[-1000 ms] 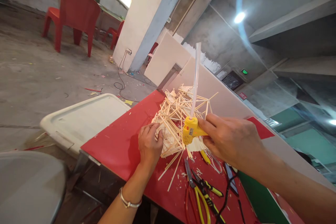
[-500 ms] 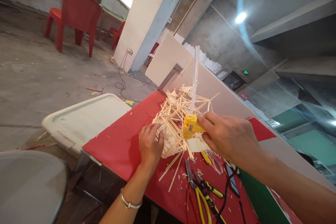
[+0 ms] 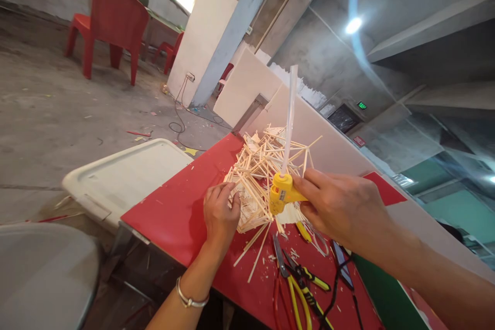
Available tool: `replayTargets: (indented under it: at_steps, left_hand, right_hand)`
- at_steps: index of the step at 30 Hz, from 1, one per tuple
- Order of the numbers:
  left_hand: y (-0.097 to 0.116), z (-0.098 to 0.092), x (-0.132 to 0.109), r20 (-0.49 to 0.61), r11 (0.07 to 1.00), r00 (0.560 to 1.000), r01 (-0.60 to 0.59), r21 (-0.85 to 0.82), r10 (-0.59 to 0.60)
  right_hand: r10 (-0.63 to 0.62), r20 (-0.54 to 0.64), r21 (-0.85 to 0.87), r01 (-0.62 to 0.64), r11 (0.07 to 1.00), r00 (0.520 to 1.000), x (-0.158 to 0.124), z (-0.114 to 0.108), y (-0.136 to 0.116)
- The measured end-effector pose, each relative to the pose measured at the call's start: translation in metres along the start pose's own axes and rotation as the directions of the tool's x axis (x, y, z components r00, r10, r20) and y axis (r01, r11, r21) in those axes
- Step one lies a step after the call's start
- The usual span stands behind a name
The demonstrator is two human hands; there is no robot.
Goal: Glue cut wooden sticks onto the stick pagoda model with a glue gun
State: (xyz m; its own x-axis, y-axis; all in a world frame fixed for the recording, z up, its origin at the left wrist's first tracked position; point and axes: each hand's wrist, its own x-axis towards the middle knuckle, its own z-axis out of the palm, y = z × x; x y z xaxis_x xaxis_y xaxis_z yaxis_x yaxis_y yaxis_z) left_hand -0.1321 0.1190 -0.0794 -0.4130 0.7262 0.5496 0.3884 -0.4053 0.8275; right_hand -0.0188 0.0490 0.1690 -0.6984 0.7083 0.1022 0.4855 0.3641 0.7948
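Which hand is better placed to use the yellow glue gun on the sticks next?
Probably the right hand: it grips the yellow glue gun by its handle, close to the sticks. The left hand is at their left edge, away from that handle.

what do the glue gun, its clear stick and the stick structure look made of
Glue gun: probably hard plastic, smooth, opaque yellow.
Clear stick: likely hot-melt glue, translucent with a slight shine.
Stick structure: wood or bamboo, seemingly unpainted, pale and matt; which one stays open.
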Motion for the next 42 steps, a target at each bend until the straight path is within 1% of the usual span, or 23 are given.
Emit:
replayTargets:
  at_steps: [5, 10, 13, 15, 16, 17, 18, 19, 20, 21, 23, 24, 26, 27, 28, 30, 31, 33, 34, 36, 38, 40, 42]
  left_hand:
    - [-0.001, -0.001, 0.0, -0.002, 1.0, 1.0, -0.004, 0.004, 0.004]
    - [-0.002, -0.003, 0.0, -0.019, 1.0, 1.0, -0.004, 0.018, 0.005]
    - [-0.002, -0.006, 0.001, -0.014, 0.999, 1.0, -0.009, 0.031, 0.009]
    - [-0.002, -0.006, 0.003, -0.016, 0.999, 1.0, -0.005, 0.04, 0.006]
    - [-0.002, -0.007, 0.004, -0.019, 0.999, 1.0, 0.002, 0.043, -0.002]
    - [-0.001, -0.007, 0.005, -0.024, 0.999, 1.0, 0.014, 0.046, -0.013]
    - [-0.001, -0.008, 0.007, -0.029, 0.998, 0.999, 0.03, 0.049, -0.028]
    - [0.0, -0.009, 0.008, -0.035, 0.997, 0.998, 0.049, 0.052, -0.047]
    - [0.002, -0.01, 0.009, -0.041, 0.996, 0.997, 0.07, 0.057, -0.068]
    - [0.004, -0.013, 0.009, -0.044, 0.994, 0.995, 0.091, 0.062, -0.089]
    - [0.009, -0.021, 0.006, -0.013, 0.991, 0.993, 0.118, 0.063, -0.118]
    - [0.012, -0.027, 0.002, 0.014, 0.989, 0.991, 0.134, 0.062, -0.135]
    - [0.02, -0.04, -0.009, 0.058, 0.975, 0.977, 0.201, 0.093, -0.207]
    - [0.025, -0.045, -0.016, 0.08, 0.971, 0.974, 0.2, 0.133, -0.212]
    - [0.031, -0.049, -0.023, 0.098, 0.967, 0.973, 0.188, 0.173, -0.207]
    - [0.044, -0.05, -0.039, 0.194, 0.975, 0.97, 0.11, 0.193, -0.148]
    - [0.05, -0.047, -0.046, 0.277, 0.985, 0.957, 0.038, 0.169, -0.085]
    - [0.062, -0.036, -0.06, 0.47, 0.987, 0.88, -0.121, 0.104, 0.059]
    - [0.067, -0.028, -0.067, 0.532, 0.979, 0.841, -0.176, 0.1, 0.097]
    - [0.073, -0.011, -0.077, 0.6, 0.968, 0.792, -0.225, 0.114, 0.113]
    - [0.076, 0.003, -0.084, 0.676, 0.957, 0.732, -0.251, 0.144, 0.09]
    - [0.078, 0.012, -0.087, 0.73, 0.937, 0.682, -0.28, 0.209, 0.041]
    - [0.08, 0.016, -0.087, 0.764, 0.909, 0.646, -0.317, 0.272, -0.004]
  right_hand:
    - [0.03, -0.007, -0.006, -0.03, 1.0, 1.0, -0.003, -0.001, 0.001]
    - [0.123, -0.006, -0.009, -0.123, 0.992, 0.992, -0.011, 0.001, 0.003]
    - [0.234, -0.006, 0.072, -0.233, 0.97, 0.972, -0.024, 0.003, 0.006]
    - [0.331, -0.001, 0.182, -0.326, 0.928, 0.944, -0.039, 0.006, 0.009]
    - [0.391, 0.008, 0.254, -0.38, 0.89, 0.921, -0.05, 0.009, 0.01]
    - [0.457, 0.024, 0.327, -0.439, 0.837, 0.889, -0.062, 0.012, 0.012]
    - [0.531, 0.052, 0.392, -0.506, 0.768, 0.846, -0.077, 0.016, 0.013]
    - [0.608, 0.089, 0.437, -0.58, 0.688, 0.789, -0.095, 0.021, 0.013]
    - [0.68, 0.137, 0.46, -0.654, 0.6, 0.72, -0.114, 0.027, 0.012]
    - [0.744, 0.192, 0.46, -0.728, 0.508, 0.64, -0.135, 0.034, 0.01]
    - [0.821, 0.311, 0.425, -0.843, 0.33, 0.478, -0.178, 0.052, 0.001]
    - [0.839, 0.377, 0.403, -0.885, 0.232, 0.392, -0.2, 0.064, -0.006]
    - [0.808, 0.547, 0.359, -0.933, 0.01, 0.219, -0.237, 0.089, -0.021]
    - [0.767, 0.621, 0.327, -0.943, -0.066, 0.162, -0.252, 0.104, -0.029]
    - [0.748, 0.651, 0.304, -0.947, -0.1, 0.13, -0.265, 0.118, -0.037]
    - [0.71, 0.696, 0.282, -0.95, -0.134, 0.107, -0.282, 0.149, -0.049]
    - [0.692, 0.714, 0.277, -0.951, -0.141, 0.105, -0.286, 0.164, -0.053]
    - [0.644, 0.755, 0.275, -0.95, -0.146, 0.12, -0.291, 0.193, -0.057]
    - [0.621, 0.773, 0.277, -0.95, -0.145, 0.13, -0.292, 0.206, -0.057]
    - [0.586, 0.796, 0.28, -0.95, -0.137, 0.15, -0.292, 0.231, -0.055]
    - [0.571, 0.805, 0.284, -0.95, -0.129, 0.163, -0.291, 0.252, -0.052]
    - [0.563, 0.808, 0.29, -0.949, -0.124, 0.174, -0.29, 0.268, -0.05]
    - [0.557, 0.81, 0.295, -0.948, -0.117, 0.183, -0.29, 0.279, -0.051]
